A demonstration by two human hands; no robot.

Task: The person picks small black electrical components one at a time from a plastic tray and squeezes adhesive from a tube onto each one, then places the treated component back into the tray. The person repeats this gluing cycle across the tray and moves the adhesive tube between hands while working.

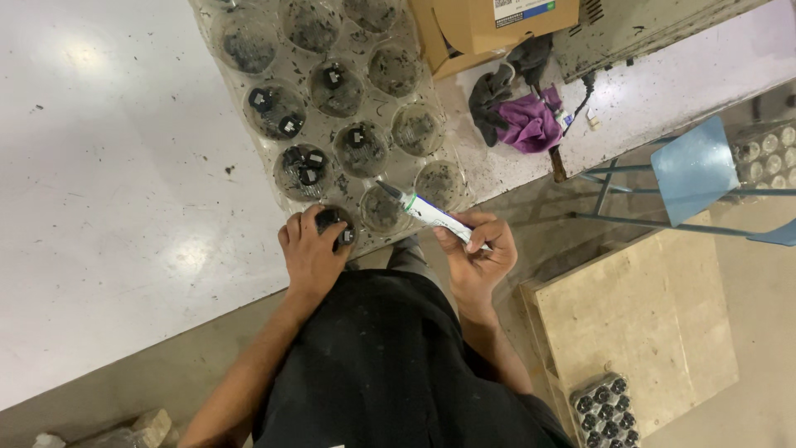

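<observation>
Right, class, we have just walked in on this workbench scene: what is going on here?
A person stands at a white table over a clear plastic tray of round cups, several holding small black square parts. The left hand rests on the nearest cup at the tray's edge. The right hand holds a white tube with a green band, its tip aimed at the tray. A purple cloth lies further along the table.

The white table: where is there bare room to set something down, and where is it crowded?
The white table is bare left of the clear plastic tray. A smaller free strip lies right of the purple cloth, below the cardboard box. It is crowded at the tray's near edge, where the left hand rests and the right hand holds a white tube.
</observation>
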